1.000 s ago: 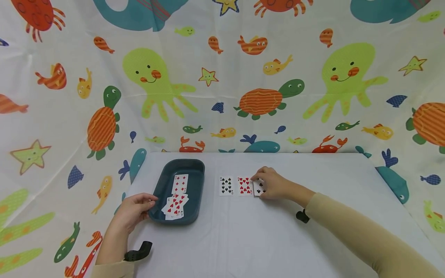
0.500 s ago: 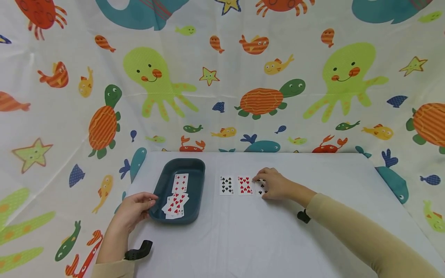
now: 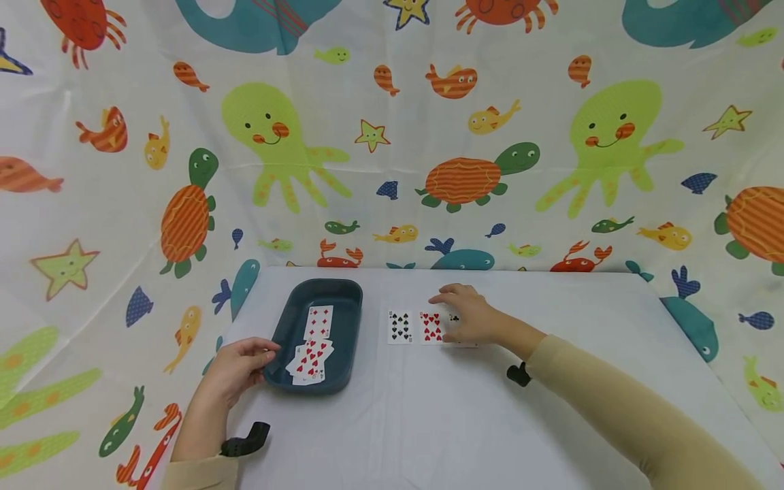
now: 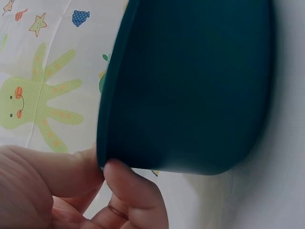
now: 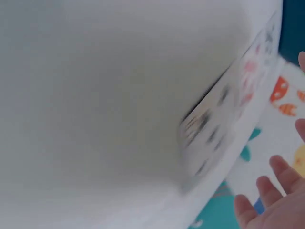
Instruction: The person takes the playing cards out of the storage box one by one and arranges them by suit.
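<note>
My left hand (image 3: 239, 371) pinches the near left rim of a dark teal tray (image 3: 333, 289) between thumb and fingers. Inside that tray lie a diamonds playing card (image 3: 319, 321) and a small overlapping pile topped by a hearts card (image 3: 314, 357). Right of the tray, a spades card (image 3: 401, 327), a hearts card (image 3: 431, 327) and a clubs card (image 5: 207, 138) form a row, face up. Over the clubs card, partly hiding it in the head view, my right hand (image 3: 474, 316) has its fingers spread and holds nothing.
A white cloth (image 3: 392, 422) covers the table. Behind it hangs a curtain (image 3: 392, 163) printed with sea animals. Each wrist carries a black camera mount, such as the left mount (image 3: 246, 440).
My right hand first shifted the clubs card slightly right, then let go of it and spread its fingers above it. The left hand keeps its grip on the tray.
</note>
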The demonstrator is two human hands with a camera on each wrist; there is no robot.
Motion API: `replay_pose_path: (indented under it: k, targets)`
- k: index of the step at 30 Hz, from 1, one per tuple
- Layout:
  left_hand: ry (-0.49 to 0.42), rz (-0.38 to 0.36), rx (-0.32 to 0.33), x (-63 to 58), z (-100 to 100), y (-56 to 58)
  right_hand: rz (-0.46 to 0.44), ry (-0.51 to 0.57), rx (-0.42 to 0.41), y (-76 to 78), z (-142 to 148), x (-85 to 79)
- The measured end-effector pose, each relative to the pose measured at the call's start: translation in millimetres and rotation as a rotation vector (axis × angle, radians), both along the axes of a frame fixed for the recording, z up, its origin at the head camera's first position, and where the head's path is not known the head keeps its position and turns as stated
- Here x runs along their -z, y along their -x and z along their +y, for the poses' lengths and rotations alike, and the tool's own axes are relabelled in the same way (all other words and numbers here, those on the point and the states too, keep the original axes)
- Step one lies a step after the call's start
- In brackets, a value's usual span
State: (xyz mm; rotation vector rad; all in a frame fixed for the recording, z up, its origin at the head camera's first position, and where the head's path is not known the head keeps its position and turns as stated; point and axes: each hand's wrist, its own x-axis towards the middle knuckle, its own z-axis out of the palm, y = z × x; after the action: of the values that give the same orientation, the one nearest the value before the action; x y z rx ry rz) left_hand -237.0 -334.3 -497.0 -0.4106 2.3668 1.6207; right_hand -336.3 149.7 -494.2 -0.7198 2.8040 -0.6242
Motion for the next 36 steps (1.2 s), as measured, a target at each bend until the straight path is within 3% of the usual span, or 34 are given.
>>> replay_pose_path:
  k: [7, 15, 23, 29, 36]
  targets:
    - [0.005, -0.004, 0.0, -1.0, 0, 1.6, 0.004, 0.029, -0.057, -2.4, -46, -5.4]
    - [0.009, -0.009, -0.002, 0.5, -1, 3.5, -0.014, 0.109, -0.149, -1.9, -108, -22.3]
    - [-0.003, -0.001, -0.002, -1.4, -1, 1.5, 0.045, 0.088, -0.229, 3.9, -176, -21.6]
    - [-0.016, -0.012, -0.007, -1.1, -1, 0.3, 0.082, 0.006, -0.251, 8.6, -214, -14.0]
    - [-0.012, 0.0, -0.002, -1.3, 0, 3.0, 0.14, -0.156, -0.204, 21.3, -240, -6.9]
